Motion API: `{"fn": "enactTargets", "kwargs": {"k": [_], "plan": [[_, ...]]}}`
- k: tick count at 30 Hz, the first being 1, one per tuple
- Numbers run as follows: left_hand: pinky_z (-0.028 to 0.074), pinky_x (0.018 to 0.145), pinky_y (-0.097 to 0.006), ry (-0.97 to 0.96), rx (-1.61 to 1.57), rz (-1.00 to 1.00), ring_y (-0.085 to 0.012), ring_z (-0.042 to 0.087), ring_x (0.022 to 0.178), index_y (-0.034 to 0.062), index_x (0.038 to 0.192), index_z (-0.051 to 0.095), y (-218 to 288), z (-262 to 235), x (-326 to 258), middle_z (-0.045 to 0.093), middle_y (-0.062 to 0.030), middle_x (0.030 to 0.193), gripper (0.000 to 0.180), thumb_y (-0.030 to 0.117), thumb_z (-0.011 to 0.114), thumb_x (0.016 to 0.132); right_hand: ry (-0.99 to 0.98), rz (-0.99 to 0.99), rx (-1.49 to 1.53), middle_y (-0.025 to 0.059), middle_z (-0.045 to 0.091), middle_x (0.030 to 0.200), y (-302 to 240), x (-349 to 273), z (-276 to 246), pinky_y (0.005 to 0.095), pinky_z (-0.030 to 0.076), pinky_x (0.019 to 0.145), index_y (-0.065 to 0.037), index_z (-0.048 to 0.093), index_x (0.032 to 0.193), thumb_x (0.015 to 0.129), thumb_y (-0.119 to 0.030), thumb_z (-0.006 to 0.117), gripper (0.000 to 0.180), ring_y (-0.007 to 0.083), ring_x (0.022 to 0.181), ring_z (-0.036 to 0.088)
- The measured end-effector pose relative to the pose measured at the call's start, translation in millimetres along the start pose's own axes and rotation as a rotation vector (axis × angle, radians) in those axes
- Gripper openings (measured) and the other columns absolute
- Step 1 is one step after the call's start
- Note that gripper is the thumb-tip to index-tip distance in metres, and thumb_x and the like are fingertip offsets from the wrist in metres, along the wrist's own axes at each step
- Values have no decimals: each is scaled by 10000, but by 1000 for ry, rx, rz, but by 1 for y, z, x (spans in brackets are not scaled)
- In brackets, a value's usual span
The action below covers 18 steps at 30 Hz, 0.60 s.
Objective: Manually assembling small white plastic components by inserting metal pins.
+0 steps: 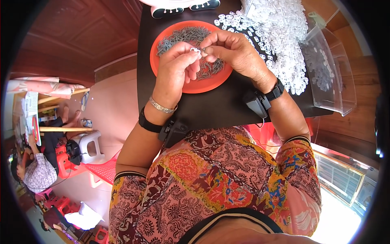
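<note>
Over a round orange-red plate [205,86], my two hands meet with their fingertips close together. My left hand [174,67] is closed in a pinch on a small white plastic clip [195,50]. My right hand [239,53] pinches at the clip's right side with thumb and forefinger; a tiny dark grey piece shows at its fingertips, too small to name for certain. Many thin grey screw-like pieces [187,34] lie in the plate beneath. To the right, a heap of small white plastic clips with holes [280,28] spreads across the dark table [211,112].
A clear plastic bin [339,91] holding more white pieces stands at the table's right edge. A pink and white object [180,5] sits at the far edge. Left on the floor are a grey stool [91,147], a black fan [73,152] and a seated person [40,173].
</note>
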State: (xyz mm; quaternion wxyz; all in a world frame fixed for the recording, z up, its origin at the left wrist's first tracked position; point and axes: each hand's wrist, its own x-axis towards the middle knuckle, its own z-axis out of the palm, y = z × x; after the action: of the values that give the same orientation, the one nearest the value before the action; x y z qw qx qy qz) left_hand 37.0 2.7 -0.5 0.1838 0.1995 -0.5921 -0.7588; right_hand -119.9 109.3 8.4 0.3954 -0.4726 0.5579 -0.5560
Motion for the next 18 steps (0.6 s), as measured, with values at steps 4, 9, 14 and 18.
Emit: {"fn": "enactTargets", "kwargs": {"k": [4, 9, 14, 18], "plan": [[334, 478, -188, -2, 17, -20, -61, 484, 549, 66, 809, 560, 0, 2, 0, 545, -3, 658, 172, 217, 516, 879, 1, 46, -33, 14, 638, 840, -1, -1, 0, 210, 477, 716, 0, 611, 994, 897, -56, 566, 120, 63, 745, 575], [331, 479, -187, -7, 18, -12, -62, 486, 556, 64, 809, 558, 1, 2, -1, 548, -5, 665, 174, 214, 509, 884, -6, 37, -17, 17, 630, 829, 0, 0, 1, 209, 482, 671, 6, 600, 942, 880, -63, 556, 102, 66, 723, 574], [336, 493, -191, -4, 16, -5, -62, 489, 562, 58, 817, 564, 3, 3, -2, 550, -8, 674, 181, 214, 504, 887, 49, 127, -87, 6, 597, 741, 1, 0, 1, 203, 462, 607, -19, 583, 875, 898, -142, 554, 129, 68, 652, 548], [355, 520, -191, -11, 36, 26, -57, 497, 607, 49, 852, 582, -2, 1, -1, 561, -13, 730, 152, 179, 515, 892, 80, 121, -80, -6, 573, 692, 4, 0, 2, 201, 440, 574, -26, 581, 861, 903, -159, 561, 141, 62, 630, 528]]}}
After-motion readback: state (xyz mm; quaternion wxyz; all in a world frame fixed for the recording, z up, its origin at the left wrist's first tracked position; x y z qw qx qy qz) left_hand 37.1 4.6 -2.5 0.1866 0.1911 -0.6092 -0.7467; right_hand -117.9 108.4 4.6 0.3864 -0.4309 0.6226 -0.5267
